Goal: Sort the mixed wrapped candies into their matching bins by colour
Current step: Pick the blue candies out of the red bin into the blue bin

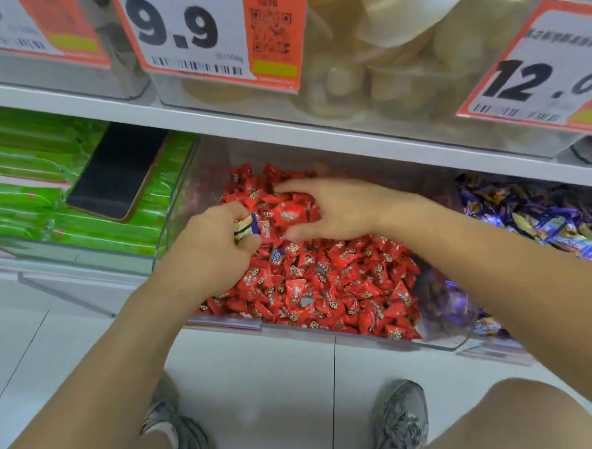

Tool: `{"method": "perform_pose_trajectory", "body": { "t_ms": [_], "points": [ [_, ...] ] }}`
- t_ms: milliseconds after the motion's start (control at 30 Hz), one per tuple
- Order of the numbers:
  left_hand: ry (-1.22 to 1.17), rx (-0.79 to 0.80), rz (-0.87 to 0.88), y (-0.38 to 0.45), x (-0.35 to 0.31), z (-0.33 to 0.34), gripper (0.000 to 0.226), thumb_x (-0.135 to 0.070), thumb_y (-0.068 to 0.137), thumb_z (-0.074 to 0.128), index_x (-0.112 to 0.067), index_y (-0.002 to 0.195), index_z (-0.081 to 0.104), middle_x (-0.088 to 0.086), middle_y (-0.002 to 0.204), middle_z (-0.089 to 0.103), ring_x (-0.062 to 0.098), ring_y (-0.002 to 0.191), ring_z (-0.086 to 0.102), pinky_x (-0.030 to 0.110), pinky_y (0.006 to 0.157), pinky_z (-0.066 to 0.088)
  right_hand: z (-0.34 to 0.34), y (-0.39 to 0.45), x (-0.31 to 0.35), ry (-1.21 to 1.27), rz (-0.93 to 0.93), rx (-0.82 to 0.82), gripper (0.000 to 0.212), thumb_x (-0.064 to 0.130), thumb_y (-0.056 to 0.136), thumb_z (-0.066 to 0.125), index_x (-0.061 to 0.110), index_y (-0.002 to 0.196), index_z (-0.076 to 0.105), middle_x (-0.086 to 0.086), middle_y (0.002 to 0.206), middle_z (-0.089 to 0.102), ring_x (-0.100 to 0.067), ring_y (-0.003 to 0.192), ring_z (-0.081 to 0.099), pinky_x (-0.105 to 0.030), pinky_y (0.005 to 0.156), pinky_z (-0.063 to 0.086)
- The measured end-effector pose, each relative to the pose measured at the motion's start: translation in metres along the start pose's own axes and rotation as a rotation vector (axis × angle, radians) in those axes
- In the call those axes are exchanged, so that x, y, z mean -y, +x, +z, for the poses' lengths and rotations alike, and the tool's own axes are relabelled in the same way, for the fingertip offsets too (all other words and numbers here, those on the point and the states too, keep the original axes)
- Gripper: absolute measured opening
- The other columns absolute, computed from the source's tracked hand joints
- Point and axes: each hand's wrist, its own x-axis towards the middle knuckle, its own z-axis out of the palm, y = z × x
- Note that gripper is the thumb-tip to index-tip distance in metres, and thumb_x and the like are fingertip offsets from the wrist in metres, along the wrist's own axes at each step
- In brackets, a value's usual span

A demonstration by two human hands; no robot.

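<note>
Here, blue candy (245, 227) sits in left hand (214, 245).

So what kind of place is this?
Most likely a shop's loose-candy aisle: price tags hang on the upper shelf, and clear bins hold red candies, purple candies and green packets.

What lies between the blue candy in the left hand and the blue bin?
The right hand and forearm cross the red bin between the left hand, gripping the blue candy, and the blue bin; the clear divider stands there too.
</note>
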Motion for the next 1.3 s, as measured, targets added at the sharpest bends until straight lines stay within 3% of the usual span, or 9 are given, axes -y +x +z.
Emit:
{"method": "perform_pose_trajectory", "body": {
  "t_ms": [133, 200, 300, 400, 600, 767, 1033, 1200, 1300],
  "points": [
    [0.226, 0.086, -0.070, -0.002, 0.004, 0.001, 0.035, -0.025, 0.095, 0.059, -0.019, 0.129, 0.055, 0.009, 0.121, 0.063, 0.029, 0.106, 0.059, 0.028, 0.082, 0.043, -0.010, -0.032, -0.015, -0.205, 0.090, 0.098, 0.096, 0.058, 0.070, 0.080, 0.042, 0.149, 0.029, 0.003, 0.147, 0.048, -0.021, 0.130, 0.049, -0.028, 0.100, 0.039],
    [0.254, 0.141, -0.108, -0.004, 0.007, 0.005, 0.036, -0.025, 0.095, 0.059, -0.019, 0.130, 0.052, 0.010, 0.121, 0.062, 0.029, 0.107, 0.059, 0.029, 0.084, 0.045, -0.003, -0.033, -0.013, -0.238, 0.113, 0.051, 0.112, 0.064, 0.060, 0.083, 0.052, 0.149, 0.015, -0.004, 0.151, 0.037, -0.030, 0.135, 0.042, -0.041, 0.107, 0.040],
    [0.274, 0.205, -0.129, -0.009, 0.008, 0.006, 0.045, -0.034, 0.090, 0.067, -0.018, 0.129, 0.051, 0.005, 0.119, 0.061, 0.027, 0.106, 0.058, 0.027, 0.083, 0.044, 0.022, -0.013, -0.002, -0.191, 0.123, 0.124, 0.136, 0.069, 0.044, 0.086, 0.064, 0.144, -0.007, -0.005, 0.164, -0.007, -0.043, 0.149, 0.002, -0.069, 0.114, 0.016],
    [0.262, 0.211, -0.137, -0.009, 0.009, 0.001, 0.060, -0.043, 0.083, 0.073, -0.019, 0.133, 0.051, 0.004, 0.121, 0.060, 0.024, 0.106, 0.057, 0.027, 0.085, 0.044, 0.044, 0.007, 0.000, -0.281, 0.079, 0.182, 0.126, 0.070, 0.051, 0.083, 0.058, 0.149, 0.005, -0.003, 0.164, -0.012, -0.046, 0.148, -0.008, -0.077, 0.108, 0.006],
    [0.311, 0.216, -0.071, -0.012, 0.007, 0.005, 0.047, -0.048, 0.082, 0.071, -0.022, 0.120, 0.062, 0.002, 0.111, 0.062, 0.022, 0.100, 0.060, 0.025, 0.079, 0.046, 0.015, -0.011, 0.000, -0.488, 0.159, 0.186, 0.076, 0.050, 0.066, 0.085, 0.037, 0.135, 0.054, 0.000, 0.158, 0.025, -0.035, 0.143, 0.024, -0.067, 0.107, 0.027],
    [0.394, 0.216, -0.057, -0.008, 0.009, 0.007, 0.042, -0.051, 0.086, 0.065, -0.019, 0.113, 0.065, 0.004, 0.104, 0.063, 0.023, 0.097, 0.060, 0.030, 0.078, 0.049, 0.038, 0.002, 0.011, -0.218, -0.188, -0.059, 0.035, 0.052, 0.090, 0.061, 0.028, 0.115, 0.066, 0.004, 0.115, 0.056, -0.021, 0.116, 0.051, -0.040, 0.097, 0.042],
    [0.428, 0.194, -0.031, -0.013, 0.013, 0.010, 0.044, -0.052, 0.089, 0.062, -0.019, 0.118, 0.063, 0.004, 0.112, 0.064, 0.023, 0.102, 0.060, 0.030, 0.081, 0.048, 0.051, -0.012, -0.009, -0.429, -0.061, 0.171, 0.088, 0.064, 0.064, 0.079, 0.034, 0.138, 0.044, 0.004, 0.114, 0.048, -0.019, 0.114, 0.044, -0.041, 0.093, 0.030],
    [0.483, 0.216, -0.027, -0.011, 0.015, 0.010, 0.044, -0.052, 0.086, 0.065, -0.021, 0.117, 0.063, 0.003, 0.111, 0.064, 0.023, 0.102, 0.060, 0.032, 0.082, 0.050, 0.047, -0.001, -0.003, -0.132, -0.057, 0.060, 0.041, 0.033, 0.086, 0.066, 0.038, 0.127, 0.060, 0.008, 0.110, 0.053, -0.018, 0.118, 0.044, -0.046, 0.101, 0.025],
    [0.546, 0.233, -0.008, -0.011, 0.016, 0.012, 0.047, -0.053, 0.085, 0.065, -0.022, 0.119, 0.062, 0.003, 0.118, 0.064, 0.022, 0.107, 0.060, 0.032, 0.085, 0.050, 0.065, 0.014, 0.008, -0.174, -0.086, 0.036, 0.046, 0.040, 0.091, 0.061, 0.029, 0.135, 0.057, 0.006, 0.115, 0.056, -0.021, 0.119, 0.046, -0.042, 0.096, 0.032]
  ]
}}
